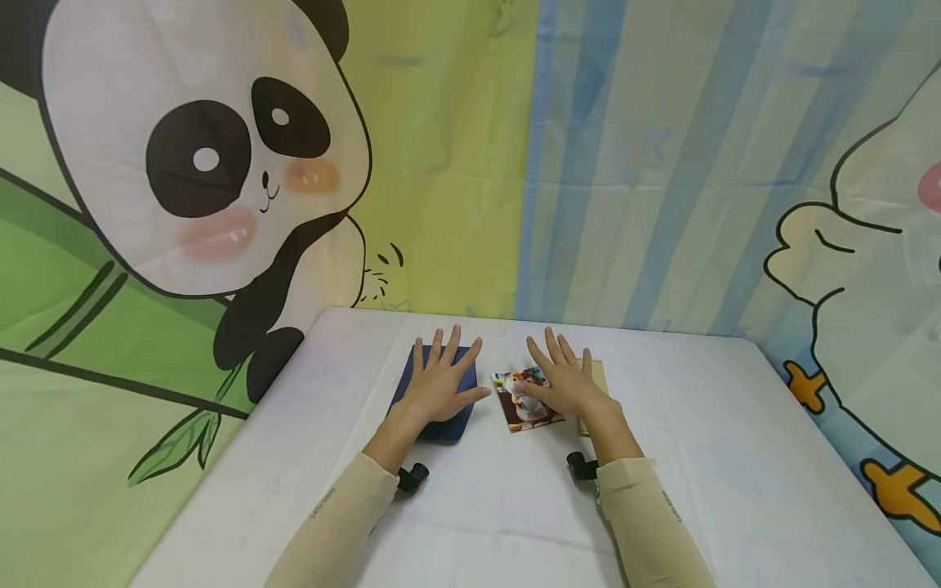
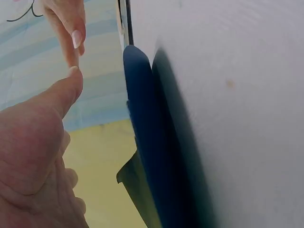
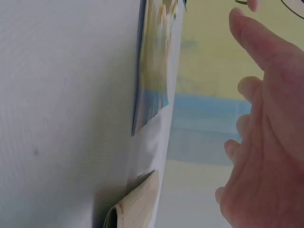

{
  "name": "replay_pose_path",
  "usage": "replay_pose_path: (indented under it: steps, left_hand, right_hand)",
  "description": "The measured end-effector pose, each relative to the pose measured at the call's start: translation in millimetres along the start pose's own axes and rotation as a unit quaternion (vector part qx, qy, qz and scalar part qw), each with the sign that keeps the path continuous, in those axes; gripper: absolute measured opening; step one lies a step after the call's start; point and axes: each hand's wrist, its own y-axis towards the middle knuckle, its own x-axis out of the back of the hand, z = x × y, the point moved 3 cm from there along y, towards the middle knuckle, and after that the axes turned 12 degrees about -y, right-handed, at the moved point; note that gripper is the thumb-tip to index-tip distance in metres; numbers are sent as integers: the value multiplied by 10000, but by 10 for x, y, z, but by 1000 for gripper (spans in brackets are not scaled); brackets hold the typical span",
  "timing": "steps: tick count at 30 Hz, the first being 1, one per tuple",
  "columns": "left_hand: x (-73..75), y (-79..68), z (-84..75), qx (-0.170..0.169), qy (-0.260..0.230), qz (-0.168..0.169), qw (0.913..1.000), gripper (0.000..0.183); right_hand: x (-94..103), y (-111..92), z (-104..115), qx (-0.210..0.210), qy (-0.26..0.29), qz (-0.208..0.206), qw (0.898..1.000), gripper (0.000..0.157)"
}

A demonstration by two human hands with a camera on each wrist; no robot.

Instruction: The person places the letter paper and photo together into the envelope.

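My left hand (image 1: 437,388) hovers with fingers spread above a dark blue flat item (image 1: 450,430), book-like in shape. In the left wrist view a gap separates the palm (image 2: 33,147) from that blue item (image 2: 142,104). Fingers also spread, my right hand (image 1: 568,385) is held over a glossy picture card (image 1: 528,414) showing a white cartoon figure. Partly hidden under the same hand lies a beige flat item (image 1: 599,377). Its folded, stitched-looking edge (image 3: 137,202) appears in the right wrist view, apart from the hand. Neither hand holds anything.
All three items lie on a white-covered table (image 1: 485,523), near its far side. A cartoon-printed backdrop (image 1: 441,163) stands behind and to both sides. Black fittings, one at the left wrist (image 1: 413,477) and one at the right (image 1: 581,466), stick out beneath the sleeves.
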Motion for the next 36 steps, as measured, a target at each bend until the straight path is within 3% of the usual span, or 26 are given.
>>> replay_pose_path:
  steps: [18,28,36]
  left_hand:
    - [180,-81,276,129,-722,825,9939,100]
    - [350,-174,517,626,-883,1439,9837,111]
    - [309,-186,640,811,-1051,1729,9759,116]
  right_hand:
    - [-5,-7,63,150,11,-119,9998,88]
    - [-16,24,131,243,-202,-83,9995,88]
    - [-38,24,200,263,-452,-117,9986,88]
